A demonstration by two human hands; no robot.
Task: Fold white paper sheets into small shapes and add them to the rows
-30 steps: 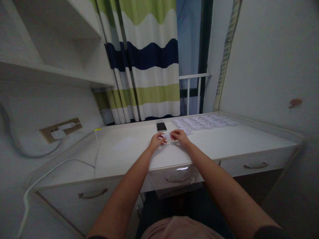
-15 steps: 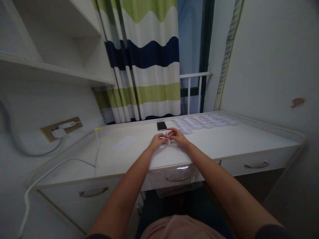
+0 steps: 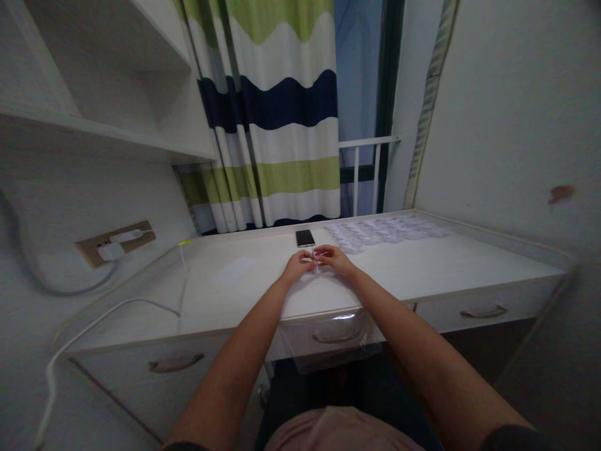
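Between my two hands, above the white desk, is a small piece of folded white paper (image 3: 316, 270), standing narrow and upright. My left hand (image 3: 299, 265) pinches it from the left side. From the right, the fingertips of my right hand (image 3: 331, 258) close on the same paper, the fingers bent. Much of the paper is hidden behind the fingers. Just beyond my hands lies a dark phone (image 3: 305, 238). Several rows of small white folded paper pieces (image 3: 385, 232) rest at the back right of the desk.
White sheets of paper (image 3: 233, 270) lie left of my hands on the desk (image 3: 399, 269). A white cable (image 3: 117, 305) hangs over the left edge from a wall socket (image 3: 115, 243). Clear plastic (image 3: 328, 341) hangs over the middle drawer. A shelf (image 3: 107, 141) juts out upper left.
My right hand's fingers have drawn closer together around the paper, and its upright point shows less. My left hand has barely moved.
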